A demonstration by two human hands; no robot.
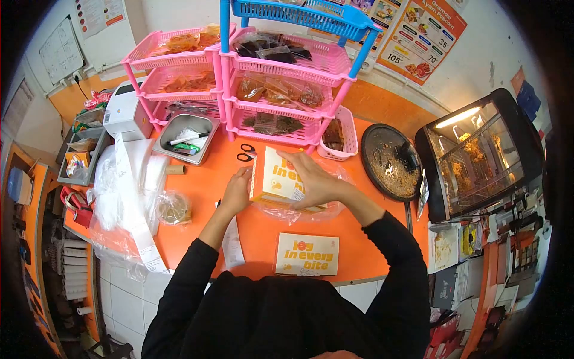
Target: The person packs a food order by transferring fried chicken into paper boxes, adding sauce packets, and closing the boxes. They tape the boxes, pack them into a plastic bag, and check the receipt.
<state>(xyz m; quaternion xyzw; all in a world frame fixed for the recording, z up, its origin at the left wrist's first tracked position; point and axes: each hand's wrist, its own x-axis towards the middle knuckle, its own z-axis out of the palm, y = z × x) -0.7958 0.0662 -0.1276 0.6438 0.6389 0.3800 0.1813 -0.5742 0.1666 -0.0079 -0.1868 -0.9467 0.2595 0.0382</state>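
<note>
A white and yellow food box [276, 173] with orange lettering is tilted between my two hands. My left hand [240, 190] grips its left side, with the fingertips partly hidden behind it. My right hand [320, 182] spreads over its printed face and right edge, thumb near a small printed label. Under and behind the box lies a clear plastic bag [286, 214], crumpled on the orange table [251, 272]. Closer to my body, a second food box [307, 254] with the same print lies flat, lid closed.
Pink shelves [281, 137] with bagged sauces stand behind. To the left are scissors [246, 152], a metal tray [187, 137] of pens, a tape roll [173, 207], a receipt printer [127, 112] and plastic bags. A round dark pan [388, 164] and lit display warmer [478, 155] stand right.
</note>
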